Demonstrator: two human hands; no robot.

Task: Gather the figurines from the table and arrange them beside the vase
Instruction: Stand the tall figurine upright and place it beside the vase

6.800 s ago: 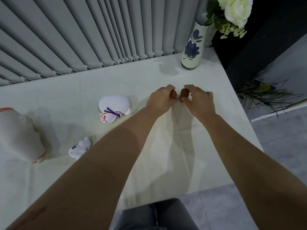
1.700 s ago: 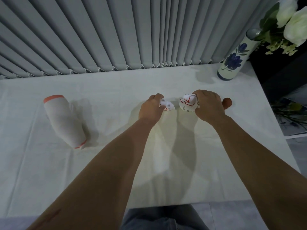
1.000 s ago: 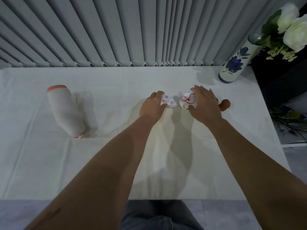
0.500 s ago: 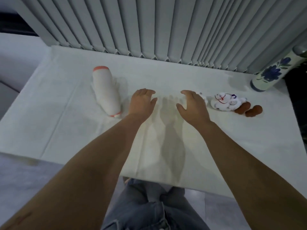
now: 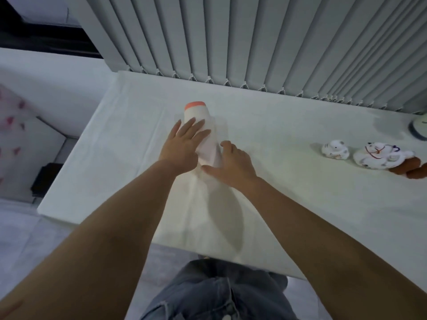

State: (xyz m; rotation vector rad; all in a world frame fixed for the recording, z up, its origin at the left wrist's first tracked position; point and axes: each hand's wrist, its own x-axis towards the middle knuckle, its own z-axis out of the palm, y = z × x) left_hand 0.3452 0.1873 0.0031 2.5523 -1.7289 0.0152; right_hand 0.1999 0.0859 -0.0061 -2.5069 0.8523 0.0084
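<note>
A long white figurine with an orange end [image 5: 200, 116] lies on its side on the white table [image 5: 288, 185]. My left hand [image 5: 183, 144] rests flat on its left flank, fingers spread. My right hand [image 5: 231, 163] cups its near right end, thumb on the cloth. Neither hand has closed around it. At the far right stand a small white figurine [image 5: 335, 150], a larger white one with red and purple cord [image 5: 379, 155] and two brown figurines [image 5: 410, 168]. Only the base of the vase [image 5: 419, 130] shows at the right edge.
Grey vertical blinds [image 5: 277, 42] hang along the table's far edge. The table's left edge drops to a pale floor with a dark box [image 5: 45, 179]. My jeans [image 5: 219, 294] show below the near edge.
Both hands moved left from the middle of the table onto the long white figurine. My view swung left, so the vase slid to the right edge.
</note>
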